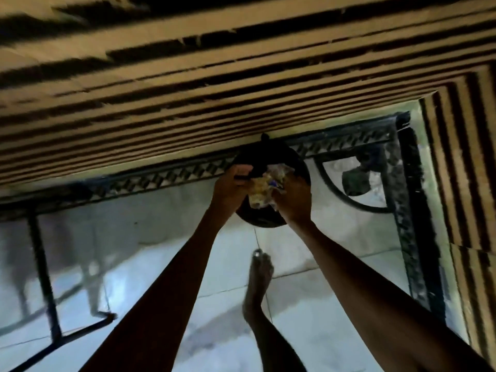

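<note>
A round black pan or plate (271, 220) is held up in front of me, below a striped brown and black surface. My left hand (233, 187) grips its left rim. My right hand (294, 196) holds a crumpled clear wrapper (264, 189) with yellowish contents against the pan's middle. The picture is blurred, so finer detail is unclear.
A striped brown and black surface (188, 89) fills the top and right. A black ornate metal frame (402, 183) runs below it and down the right. A pale tiled floor (161, 264) lies beneath. My bare foot (257, 285) stands on the tiles.
</note>
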A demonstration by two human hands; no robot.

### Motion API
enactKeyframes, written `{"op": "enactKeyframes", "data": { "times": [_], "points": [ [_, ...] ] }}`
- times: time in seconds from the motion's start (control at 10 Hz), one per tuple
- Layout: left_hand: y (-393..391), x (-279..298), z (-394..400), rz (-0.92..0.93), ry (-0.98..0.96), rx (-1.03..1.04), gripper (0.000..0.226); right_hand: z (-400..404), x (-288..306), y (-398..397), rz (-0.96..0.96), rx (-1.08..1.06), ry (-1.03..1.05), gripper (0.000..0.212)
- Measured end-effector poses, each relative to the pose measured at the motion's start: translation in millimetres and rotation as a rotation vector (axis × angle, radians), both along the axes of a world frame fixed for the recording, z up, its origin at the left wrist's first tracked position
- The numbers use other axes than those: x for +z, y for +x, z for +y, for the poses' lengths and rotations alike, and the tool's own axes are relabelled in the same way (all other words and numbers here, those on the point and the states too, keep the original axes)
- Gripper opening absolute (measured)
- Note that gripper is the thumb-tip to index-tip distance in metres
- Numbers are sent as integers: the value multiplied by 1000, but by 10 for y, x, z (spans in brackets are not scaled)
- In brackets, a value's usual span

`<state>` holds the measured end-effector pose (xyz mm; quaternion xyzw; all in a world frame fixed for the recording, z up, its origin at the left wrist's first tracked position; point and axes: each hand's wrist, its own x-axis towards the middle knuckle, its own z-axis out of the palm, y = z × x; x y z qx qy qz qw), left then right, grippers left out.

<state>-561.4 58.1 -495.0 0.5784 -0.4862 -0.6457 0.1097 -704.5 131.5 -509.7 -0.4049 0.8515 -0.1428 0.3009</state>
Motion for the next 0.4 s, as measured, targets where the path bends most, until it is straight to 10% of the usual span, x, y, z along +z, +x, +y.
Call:
{"op": "enactKeyframes", "data": {
  "times": [0.2, 0.4],
  "points": [
    [60, -872, -147, -70, -82, 18, 24, -237, -1249, -87, -25, 231, 251, 43],
    [164, -646, 6, -90, -58, 42, 23, -214, -908, -166, -101, 396, 299, 45]
  ]
}}
